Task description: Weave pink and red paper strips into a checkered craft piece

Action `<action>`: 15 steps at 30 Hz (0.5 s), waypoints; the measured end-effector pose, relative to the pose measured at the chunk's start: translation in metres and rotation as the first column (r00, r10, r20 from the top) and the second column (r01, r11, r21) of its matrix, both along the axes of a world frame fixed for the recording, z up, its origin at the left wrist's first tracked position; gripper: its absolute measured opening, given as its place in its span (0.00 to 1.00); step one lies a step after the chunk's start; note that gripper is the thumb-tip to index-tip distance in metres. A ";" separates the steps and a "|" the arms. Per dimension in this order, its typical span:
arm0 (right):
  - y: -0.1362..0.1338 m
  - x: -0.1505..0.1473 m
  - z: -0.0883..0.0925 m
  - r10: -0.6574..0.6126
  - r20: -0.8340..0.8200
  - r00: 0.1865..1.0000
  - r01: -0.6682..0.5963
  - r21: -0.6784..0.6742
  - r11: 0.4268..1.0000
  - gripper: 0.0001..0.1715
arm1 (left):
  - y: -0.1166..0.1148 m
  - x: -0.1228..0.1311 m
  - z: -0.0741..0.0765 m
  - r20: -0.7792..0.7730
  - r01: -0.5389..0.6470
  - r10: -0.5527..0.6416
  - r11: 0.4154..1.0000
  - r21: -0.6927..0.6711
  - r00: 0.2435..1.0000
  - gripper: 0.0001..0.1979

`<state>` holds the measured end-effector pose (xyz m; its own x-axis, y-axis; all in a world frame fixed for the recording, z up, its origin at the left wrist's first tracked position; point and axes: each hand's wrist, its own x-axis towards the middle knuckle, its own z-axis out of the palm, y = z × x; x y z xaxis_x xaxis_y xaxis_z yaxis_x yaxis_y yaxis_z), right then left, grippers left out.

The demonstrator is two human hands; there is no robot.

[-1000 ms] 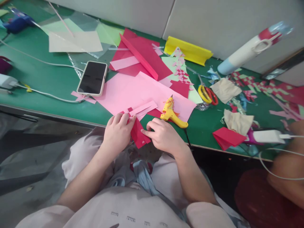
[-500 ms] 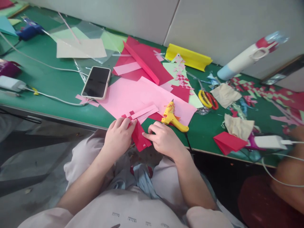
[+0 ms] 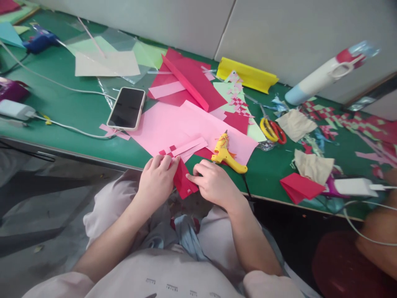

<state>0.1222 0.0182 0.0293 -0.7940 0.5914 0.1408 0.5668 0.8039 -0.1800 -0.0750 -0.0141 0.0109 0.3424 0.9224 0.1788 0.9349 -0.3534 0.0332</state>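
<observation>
Between my hands, at the table's front edge, hangs a piece of red paper [image 3: 185, 182] with a small white mark near its lower tip. My left hand [image 3: 157, 178] is closed on its upper left part, with the fingertips bent over it. With curled fingers, my right hand [image 3: 214, 182] pinches the paper's right edge. Just beyond my left fingers lie pink paper strips [image 3: 190, 147] woven with small red squares. A yellow hot glue gun [image 3: 228, 155] rests right above my right hand, on a large pink sheet [image 3: 167, 120].
A phone [image 3: 127, 108] lies left of the pink sheet. Scissors [image 3: 273, 130], cloth pouches [image 3: 296, 124], a bottle [image 3: 328, 74] and woven paper pieces [image 3: 347, 118] are on the right. A blue glue gun [image 3: 41, 40] sits far left. Another person's arm [image 3: 376, 227] shows at the lower right.
The view has shifted very slightly. Both hands keep their places on the red paper; only the left fingers have moved a little.
</observation>
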 end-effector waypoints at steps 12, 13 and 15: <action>0.001 -0.001 0.000 -0.007 0.016 1.000 0.008 -0.008 1.000 0.18 | 0.004 -0.002 0.004 0.010 0.020 -0.020 1.000 -0.014 1.000 0.23; 0.001 -0.001 0.000 -0.005 0.016 1.000 0.005 -0.010 1.000 0.18 | 0.005 -0.004 0.004 0.047 0.030 -0.028 0.999 -0.022 0.998 0.24; 0.001 0.000 0.000 -0.006 0.010 1.000 0.006 -0.017 1.000 0.18 | 0.006 -0.010 0.004 0.166 0.002 -0.001 1.000 -0.006 0.986 0.27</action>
